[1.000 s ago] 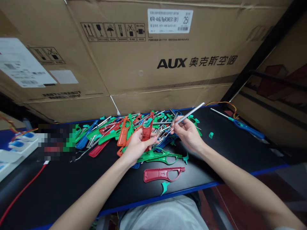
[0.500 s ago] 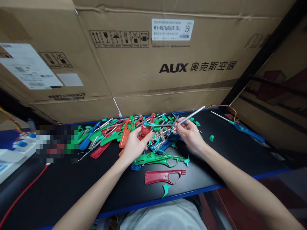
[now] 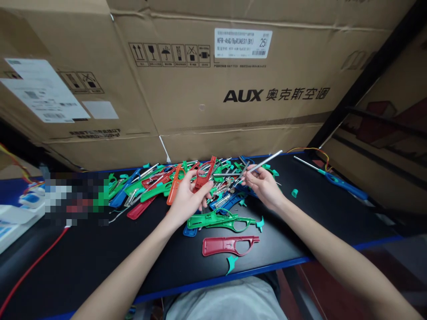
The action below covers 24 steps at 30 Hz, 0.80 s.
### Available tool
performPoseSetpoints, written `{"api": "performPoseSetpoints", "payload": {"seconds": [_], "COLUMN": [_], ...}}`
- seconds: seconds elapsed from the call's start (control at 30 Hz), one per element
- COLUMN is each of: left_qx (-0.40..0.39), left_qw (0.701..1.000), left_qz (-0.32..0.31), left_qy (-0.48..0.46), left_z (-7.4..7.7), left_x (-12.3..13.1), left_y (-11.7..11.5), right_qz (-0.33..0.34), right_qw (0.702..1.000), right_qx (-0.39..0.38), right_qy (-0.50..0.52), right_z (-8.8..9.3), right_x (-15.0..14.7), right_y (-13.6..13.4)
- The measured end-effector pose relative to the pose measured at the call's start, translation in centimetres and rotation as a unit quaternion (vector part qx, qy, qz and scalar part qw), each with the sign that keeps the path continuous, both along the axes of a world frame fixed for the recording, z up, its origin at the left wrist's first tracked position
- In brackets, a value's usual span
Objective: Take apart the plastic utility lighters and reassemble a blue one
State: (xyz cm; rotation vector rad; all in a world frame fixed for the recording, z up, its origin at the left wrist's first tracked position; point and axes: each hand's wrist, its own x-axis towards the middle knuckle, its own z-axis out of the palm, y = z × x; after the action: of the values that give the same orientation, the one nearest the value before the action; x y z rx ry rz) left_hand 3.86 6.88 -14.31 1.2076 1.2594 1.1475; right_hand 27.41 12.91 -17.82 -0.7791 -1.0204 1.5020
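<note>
My left hand (image 3: 190, 191) is closed on a red lighter shell half (image 3: 204, 175), which tilts up and to the right between thumb and fingers. My right hand (image 3: 263, 186) pinches a silvery metal tube (image 3: 267, 161) that slants up to the right; small parts at its lower end are hard to make out. Behind and between the hands lies a heap of lighter parts. In front of them rest a green shell half (image 3: 208, 219) with a teal trigger (image 3: 260, 223), a dark red shell half (image 3: 220, 246) and another teal trigger (image 3: 231, 264).
A blue long-necked lighter (image 3: 347, 184) lies at the right, with a small teal cap (image 3: 294, 193) nearer my hand. A large cardboard box (image 3: 187, 106) stands along the back. At the left are a white power strip (image 3: 23, 222) and a red cable (image 3: 40, 262).
A teal piece that showed at the red shell half by my left fingers is no longer visible there. Both hands stay nearly in place; the view has shifted slightly.
</note>
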Motion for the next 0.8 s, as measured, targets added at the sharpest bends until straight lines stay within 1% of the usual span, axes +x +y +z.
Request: {"api": "performPoseSetpoints", "payload": {"seconds": [0.07, 0.1, 0.13, 0.17, 0.2, 0.27, 0.3, 0.37, 0.47, 0.5, 0.57, 0.67, 0.73, 0.8], "left_qx": [0.040, 0.071, 0.108, 0.145, 0.174, 0.199, 0.200, 0.197, 0.210, 0.216, 0.225, 0.231, 0.235, 0.241], "left_qw": [0.997, 0.989, 0.973, 0.948, 0.917, 0.856, 0.831, 0.789, 0.738, 0.726, 0.713, 0.707, 0.704, 0.701], "left_qz": [0.017, 0.032, 0.049, 0.065, 0.079, 0.094, 0.098, 0.102, 0.101, 0.098, 0.091, 0.080, 0.074, 0.067], "left_qy": [0.069, 0.127, 0.198, 0.275, 0.349, 0.468, 0.510, 0.572, 0.633, 0.645, 0.658, 0.663, 0.666, 0.668], "left_z": [0.0, 0.0, 0.0, 0.0, 0.0, -0.1, -0.2, -0.5, -1.0, -1.3, -1.7, -2.3, -2.6, -2.8], "left_x": [-0.2, -0.3, -0.4, -0.5, -0.6, -0.7, -0.7, -0.7, -0.7, -0.8, -0.9, -1.3, -1.6, -1.8], "left_y": [-0.1, -0.2, -0.3, -0.4, -0.5, -0.7, -0.7, -0.6, -0.4, -0.3, -0.1, 0.2, 0.4, 0.6], "right_qz": [0.008, 0.011, 0.012, 0.013, 0.013, 0.015, 0.015, 0.013, 0.015, 0.017, 0.021, 0.027, 0.020, -0.004], "right_qw": [1.000, 0.999, 0.999, 0.998, 0.997, 0.994, 0.992, 0.986, 0.970, 0.964, 0.953, 0.934, 0.912, 0.882], "right_qx": [-0.020, -0.030, -0.040, -0.050, -0.059, -0.075, -0.082, -0.094, -0.096, -0.092, -0.083, -0.068, -0.044, -0.007], "right_qy": [-0.013, -0.021, -0.031, -0.040, -0.049, -0.073, -0.090, -0.136, -0.222, -0.249, -0.292, -0.349, -0.407, -0.471], "right_z": [0.0, -0.1, -0.1, -0.2, -0.3, -0.3, -0.4, -0.3, -0.2, -0.1, 0.1, 0.1, 0.0, -0.1], "right_x": [-0.1, 0.0, 0.0, 0.0, 0.1, 0.4, 0.6, 0.9, 1.4, 1.5, 1.7, 1.8, 2.0, 2.4], "right_y": [0.1, 0.1, 0.2, 0.3, 0.4, 0.7, 0.9, 1.3, 1.6, 1.6, 1.5, 1.4, 1.5, 1.8]}}
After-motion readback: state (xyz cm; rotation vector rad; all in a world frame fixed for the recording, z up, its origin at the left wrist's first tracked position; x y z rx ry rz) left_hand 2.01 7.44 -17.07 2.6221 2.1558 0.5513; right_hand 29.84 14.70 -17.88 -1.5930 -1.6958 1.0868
